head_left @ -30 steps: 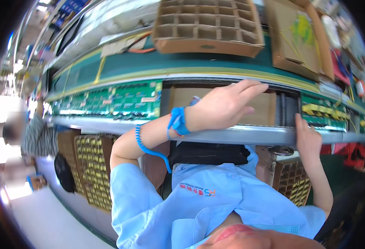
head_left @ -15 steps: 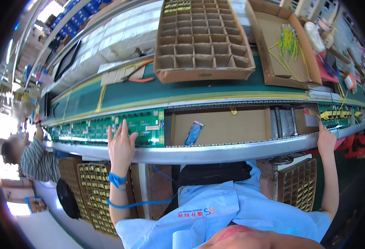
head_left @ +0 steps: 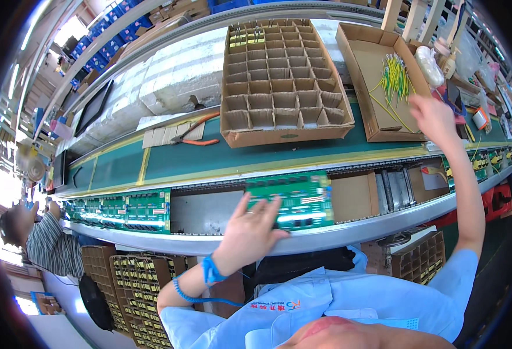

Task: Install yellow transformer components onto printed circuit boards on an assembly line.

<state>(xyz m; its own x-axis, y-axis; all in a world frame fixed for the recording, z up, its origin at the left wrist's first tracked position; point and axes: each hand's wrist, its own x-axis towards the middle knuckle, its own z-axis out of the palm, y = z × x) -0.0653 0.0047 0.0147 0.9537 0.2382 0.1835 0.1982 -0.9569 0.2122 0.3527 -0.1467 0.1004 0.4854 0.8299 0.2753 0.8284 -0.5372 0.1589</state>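
Observation:
My left hand (head_left: pixel 253 227), with a blue wrist strap (head_left: pixel 212 270), lies with fingers spread on a green circuit board (head_left: pixel 302 200). This board sits on the conveyor rails, apart from the row of green boards (head_left: pixel 116 210) to its left. At the right, my right hand (head_left: pixel 436 119) reaches over the near right side of an open cardboard box (head_left: pixel 378 129). Yellow-green wires (head_left: pixel 395 78) lie in that box beside its fingertips. The fingers look bent but blurred, and whether they hold a wire cannot be made out.
A divided cardboard box (head_left: pixel 288 136) stands on the green bench, with yellow parts in its far corner. Orange-handled pliers (head_left: pixel 200 141) lie left of it. More boards with yellow parts (head_left: pixel 489 158) sit far right on the rails. Another person's striped sleeve (head_left: pixel 52 244) is at left.
My left hand has slid a board rightward along the rails, opening a gap behind it. My right hand has left the rail and moved up to the wire box. The view has shifted slightly.

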